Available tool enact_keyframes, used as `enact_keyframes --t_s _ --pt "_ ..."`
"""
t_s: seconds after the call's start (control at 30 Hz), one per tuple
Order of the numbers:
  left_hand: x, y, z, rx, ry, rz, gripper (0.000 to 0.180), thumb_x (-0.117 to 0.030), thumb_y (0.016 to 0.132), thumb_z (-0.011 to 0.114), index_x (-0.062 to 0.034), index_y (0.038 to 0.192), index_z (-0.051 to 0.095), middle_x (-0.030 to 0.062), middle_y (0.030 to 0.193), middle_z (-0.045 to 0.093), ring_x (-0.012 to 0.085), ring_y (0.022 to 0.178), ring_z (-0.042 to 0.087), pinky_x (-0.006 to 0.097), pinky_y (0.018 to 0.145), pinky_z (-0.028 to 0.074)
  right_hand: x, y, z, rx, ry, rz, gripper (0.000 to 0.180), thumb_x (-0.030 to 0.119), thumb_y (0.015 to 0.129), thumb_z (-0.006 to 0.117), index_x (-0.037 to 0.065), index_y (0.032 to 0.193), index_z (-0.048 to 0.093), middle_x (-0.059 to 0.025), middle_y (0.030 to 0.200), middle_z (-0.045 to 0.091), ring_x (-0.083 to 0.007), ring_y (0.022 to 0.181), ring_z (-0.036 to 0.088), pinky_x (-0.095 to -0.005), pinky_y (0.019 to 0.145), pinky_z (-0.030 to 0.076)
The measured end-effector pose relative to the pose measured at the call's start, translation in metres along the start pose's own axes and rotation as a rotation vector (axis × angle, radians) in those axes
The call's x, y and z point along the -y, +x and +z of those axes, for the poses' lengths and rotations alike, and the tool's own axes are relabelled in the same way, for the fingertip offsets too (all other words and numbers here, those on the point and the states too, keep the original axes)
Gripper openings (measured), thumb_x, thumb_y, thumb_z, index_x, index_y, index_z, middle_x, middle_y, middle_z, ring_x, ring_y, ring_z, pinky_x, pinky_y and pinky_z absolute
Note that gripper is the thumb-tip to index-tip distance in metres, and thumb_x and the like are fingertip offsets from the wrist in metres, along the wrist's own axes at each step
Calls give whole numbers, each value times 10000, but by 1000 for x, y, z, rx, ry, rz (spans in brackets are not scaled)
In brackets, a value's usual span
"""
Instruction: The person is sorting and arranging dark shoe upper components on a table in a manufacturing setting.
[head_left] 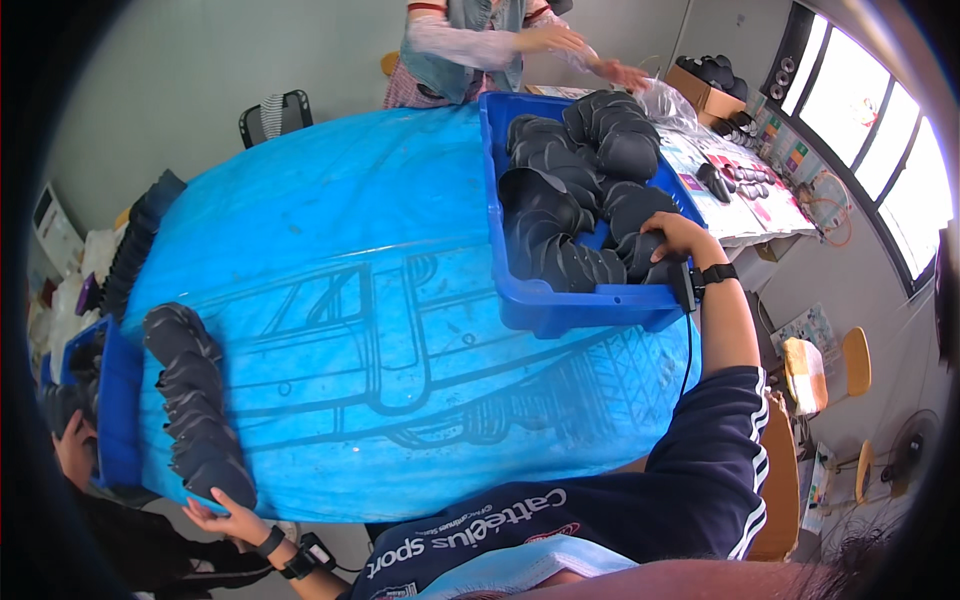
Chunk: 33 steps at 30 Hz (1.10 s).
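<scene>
The right arm stretches forward on the right, nearly straight, its dark sleeve with white stripes pushed up above the elbow and the forearm bare. The right hand lies palm down, fingers curled, a black band on its wrist. The left hand sits near and low on the left, fingers spread open, banded too.

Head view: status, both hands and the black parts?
Right hand in blue bin, on black moulded parts. Left hand at near end of black stack on blue table cover. Another person's hands beyond the bin.
</scene>
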<state>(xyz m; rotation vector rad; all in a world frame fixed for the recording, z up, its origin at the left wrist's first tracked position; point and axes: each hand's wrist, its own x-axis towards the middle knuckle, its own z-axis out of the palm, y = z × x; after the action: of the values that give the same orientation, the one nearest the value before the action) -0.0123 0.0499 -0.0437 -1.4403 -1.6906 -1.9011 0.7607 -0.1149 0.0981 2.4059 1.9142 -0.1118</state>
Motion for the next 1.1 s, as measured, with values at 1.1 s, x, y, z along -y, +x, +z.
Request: enact_keyframes --t_s 1.1 --pt "-6 2 0 -2 -33 -60 590 -184 821 574 -17 1288 256 159 1205 410 243 1102 394 370 926 336 19 10 -8 34 502 -141 290 115 680 696 69 951 603 -41 840 544 -155 844 512 -268 781 398"
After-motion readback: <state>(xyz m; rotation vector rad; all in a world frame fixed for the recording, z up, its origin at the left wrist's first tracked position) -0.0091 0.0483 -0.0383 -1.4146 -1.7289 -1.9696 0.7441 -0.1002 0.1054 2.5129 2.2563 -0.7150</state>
